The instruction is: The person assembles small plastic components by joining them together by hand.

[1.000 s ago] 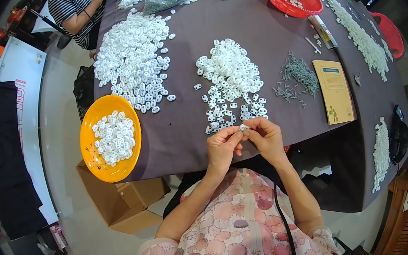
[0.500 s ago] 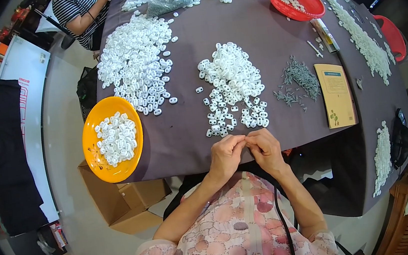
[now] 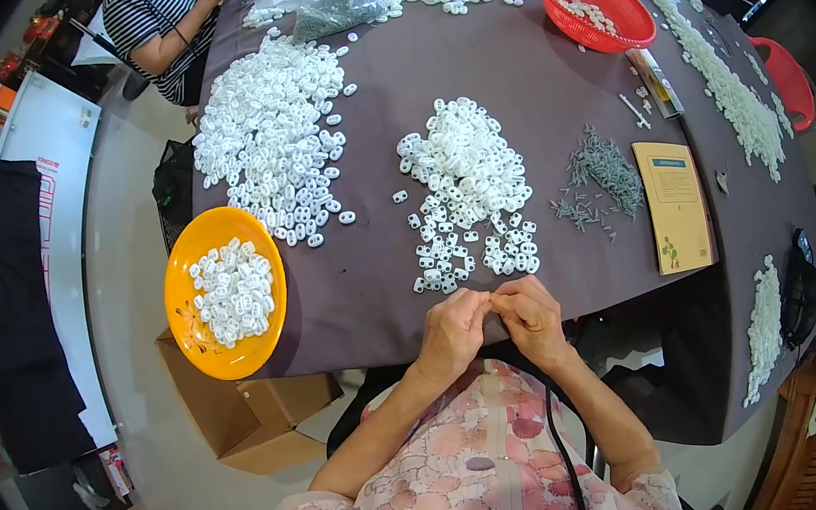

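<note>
My left hand [image 3: 454, 328] and my right hand [image 3: 530, 322] meet over the table's near edge, fingertips pinched together. Whatever they hold between them is too small and too covered to make out. Just beyond my fingers lies a pile of small white two-holed plastic pieces [image 3: 466, 163], its near part spread into loose single pieces. Right of that pile is a heap of thin grey screw-like pins [image 3: 605, 172]. An orange bowl [image 3: 184, 281] on the left holds more white pieces [image 3: 234, 293].
A larger heap of white oval pieces [image 3: 268, 130] lies at the back left. To the right are a yellow-brown notebook [image 3: 677, 209], a red basket [image 3: 559, 31] and long rows of small pale parts [image 3: 725, 78]. An open cardboard box [image 3: 245, 415] stands below. Another person [image 3: 162, 41] sits at the far left.
The table and everything on it sit slightly lower in the picture, as the view has tilted. My hands remain together in the same pinch, with only slight finger movement.
</note>
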Motion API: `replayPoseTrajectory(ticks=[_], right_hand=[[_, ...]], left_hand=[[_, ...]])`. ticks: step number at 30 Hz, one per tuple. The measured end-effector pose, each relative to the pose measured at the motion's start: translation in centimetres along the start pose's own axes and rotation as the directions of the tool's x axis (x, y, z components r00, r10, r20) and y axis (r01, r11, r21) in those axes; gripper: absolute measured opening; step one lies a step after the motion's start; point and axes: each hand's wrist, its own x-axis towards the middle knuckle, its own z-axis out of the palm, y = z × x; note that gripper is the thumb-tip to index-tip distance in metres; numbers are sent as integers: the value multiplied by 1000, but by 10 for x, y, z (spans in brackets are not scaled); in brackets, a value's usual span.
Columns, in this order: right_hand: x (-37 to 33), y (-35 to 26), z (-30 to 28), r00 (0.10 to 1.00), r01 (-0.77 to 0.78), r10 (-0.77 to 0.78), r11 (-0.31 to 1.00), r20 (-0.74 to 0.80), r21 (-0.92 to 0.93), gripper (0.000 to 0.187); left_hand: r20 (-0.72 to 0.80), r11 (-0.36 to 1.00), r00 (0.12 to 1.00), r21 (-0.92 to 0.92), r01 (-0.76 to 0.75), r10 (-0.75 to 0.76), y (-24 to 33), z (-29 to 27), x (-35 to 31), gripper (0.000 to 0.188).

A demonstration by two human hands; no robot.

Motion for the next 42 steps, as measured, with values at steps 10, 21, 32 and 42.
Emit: replayPoseTrajectory(ticks=[10,21,32,42], right_hand=[[-1,6,2,999,52,-52,998,3,-44,22],[2,-3,-2,950,-305,311,917,21,258,12],[13,36,-71,864,-413,354,905,-358,-101,9],[32,57,-79,898,-435,328,767,-293,-473,6]], left_hand=[[14,994,999,104,-34,33,0,0,0,9],[88,912,967,-320,256,-240,5,-2,4,15],[339,376,778,-729,573,-529,6,-14,2,20],[398,288,748,-745,602,-531,12,-23,8,22]])
